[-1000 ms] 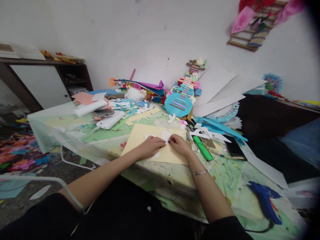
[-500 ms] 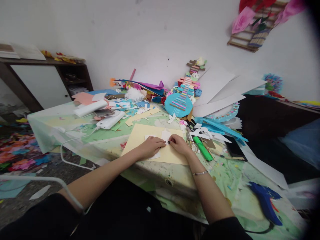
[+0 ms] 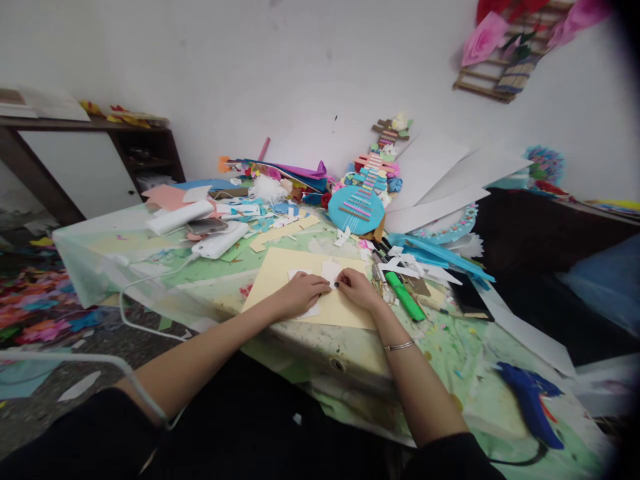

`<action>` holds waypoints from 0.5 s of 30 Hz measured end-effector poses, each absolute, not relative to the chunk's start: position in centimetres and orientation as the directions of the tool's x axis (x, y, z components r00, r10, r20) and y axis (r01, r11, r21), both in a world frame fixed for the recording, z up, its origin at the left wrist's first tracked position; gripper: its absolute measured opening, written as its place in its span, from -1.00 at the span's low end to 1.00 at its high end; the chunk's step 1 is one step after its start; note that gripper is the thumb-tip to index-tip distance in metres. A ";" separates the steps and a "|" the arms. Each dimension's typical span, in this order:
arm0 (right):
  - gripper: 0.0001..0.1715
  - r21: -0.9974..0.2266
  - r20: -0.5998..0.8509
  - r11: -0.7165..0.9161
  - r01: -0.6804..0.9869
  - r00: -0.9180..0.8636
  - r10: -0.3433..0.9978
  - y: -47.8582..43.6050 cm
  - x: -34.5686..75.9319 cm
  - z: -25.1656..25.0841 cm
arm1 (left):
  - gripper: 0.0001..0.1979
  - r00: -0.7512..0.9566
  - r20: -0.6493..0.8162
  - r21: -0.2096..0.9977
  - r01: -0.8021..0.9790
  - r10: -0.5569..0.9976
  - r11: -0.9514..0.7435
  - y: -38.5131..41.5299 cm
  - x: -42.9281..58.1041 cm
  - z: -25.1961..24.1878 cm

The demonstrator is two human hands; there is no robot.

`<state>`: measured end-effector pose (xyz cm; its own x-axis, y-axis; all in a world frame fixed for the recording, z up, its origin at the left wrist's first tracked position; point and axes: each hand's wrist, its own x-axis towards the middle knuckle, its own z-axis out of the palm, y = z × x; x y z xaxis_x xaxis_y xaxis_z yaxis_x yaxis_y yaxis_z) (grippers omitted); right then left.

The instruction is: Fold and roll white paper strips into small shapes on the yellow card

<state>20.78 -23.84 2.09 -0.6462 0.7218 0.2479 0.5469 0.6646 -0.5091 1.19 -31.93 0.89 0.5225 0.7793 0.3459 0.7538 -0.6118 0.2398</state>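
A sheet of cream card (image 3: pixel 350 317) lies at the front edge of the table. On it is a small white paper piece (image 3: pixel 330 269), its lower end between my two hands. My left hand (image 3: pixel 301 295) rests over the card, fingers together and curled, their tips pressing on the near end of that piece. From the other side my right hand (image 3: pixel 356 287) pinches the same end between thumb and fingers. Another white paper piece (image 3: pixel 313 311) lies beneath my left hand, mostly hidden by it.
Right of the card lie a green cutter (image 3: pixel 405 297), scissors, pens and white paper strips. A blue glue gun (image 3: pixel 533 403) is at the near right. Behind stands a blue paper instrument (image 3: pixel 356 208). A white power bank (image 3: pixel 221 240) trails a cable (image 3: pixel 127 310) leftward and over my left arm.
Almost nothing differs. Both hands keep their hold at the white paper piece, and the view has shifted very slightly.
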 end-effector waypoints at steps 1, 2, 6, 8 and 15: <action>-0.94 -0.509 0.248 0.664 0.547 -0.646 0.722 -23.9 20.8 2.1 | -0.65 0.522 0.342 0.239 0.756 0.781 -0.610 -31.9 1.2 0.9; -0.94 -0.510 0.248 0.664 0.547 -0.645 0.723 -23.9 20.8 2.2 | -0.65 0.522 0.336 0.239 0.758 0.784 -0.607 -31.9 1.3 0.9; -0.95 -0.514 0.246 0.660 0.548 -0.643 0.725 -23.9 20.8 2.2 | -0.62 0.515 0.304 0.237 0.774 0.801 -0.588 -31.7 1.3 1.1; -0.94 -0.518 0.244 0.658 0.546 -0.643 0.726 -23.9 20.8 2.2 | -0.63 0.525 0.280 0.245 0.770 0.804 -0.589 -31.7 1.2 1.3; -0.92 -0.522 0.243 0.657 0.545 -0.643 0.726 -23.5 20.9 1.9 | -0.49 0.552 0.255 0.208 0.771 0.794 -0.602 -32.2 1.4 2.3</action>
<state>20.90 -23.52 1.91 -0.6430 0.7263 0.2428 0.5446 0.6566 -0.5219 1.37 -32.16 2.25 0.5516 0.7943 0.2547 0.7709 -0.6021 0.2079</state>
